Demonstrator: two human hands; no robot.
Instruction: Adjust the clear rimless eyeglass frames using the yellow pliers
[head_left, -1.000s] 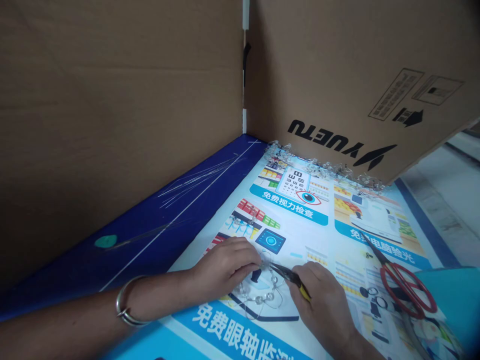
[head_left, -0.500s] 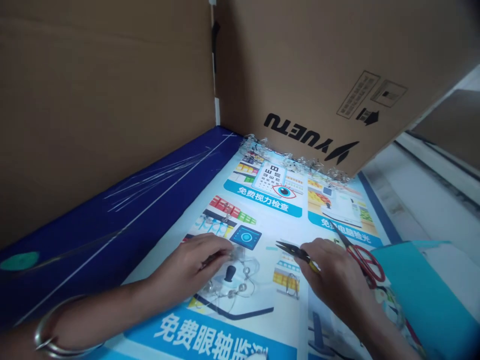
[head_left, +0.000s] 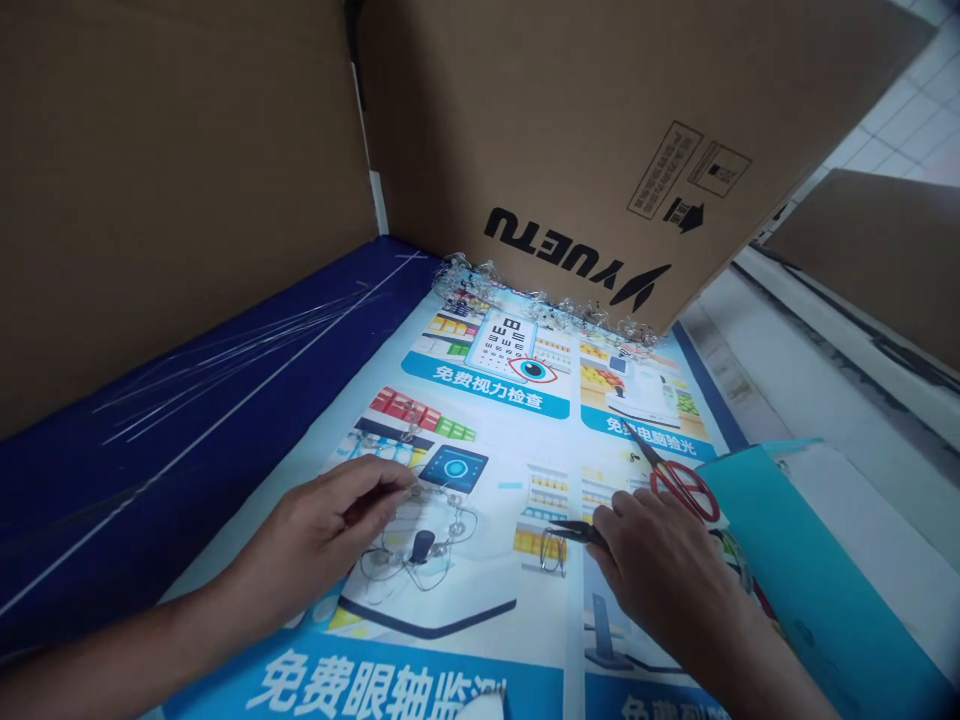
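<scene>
My left hand [head_left: 341, 535] pinches the edge of a thin wire piece with clear beads [head_left: 456, 528], which spreads in loops over the printed poster. In my right hand [head_left: 656, 545] are dark-nosed pliers [head_left: 574, 531], their tips pointing left, apart from the beaded piece. A small wire loop [head_left: 553, 550] lies by the plier tips; whether they touch it I cannot tell. Red-handled scissors [head_left: 686, 490] rest just beyond my right hand.
Clear beaded pieces [head_left: 555, 312] line the poster's far edge, against a cardboard wall [head_left: 525, 130]. Several thin straight wires [head_left: 247, 350] lie on the blue surface at left. A turquoise box [head_left: 817, 560] stands at right.
The view has shifted, so the scene sits further left. The pliers have turned and come down beside the small wire loop. My left hand still holds the beaded piece.
</scene>
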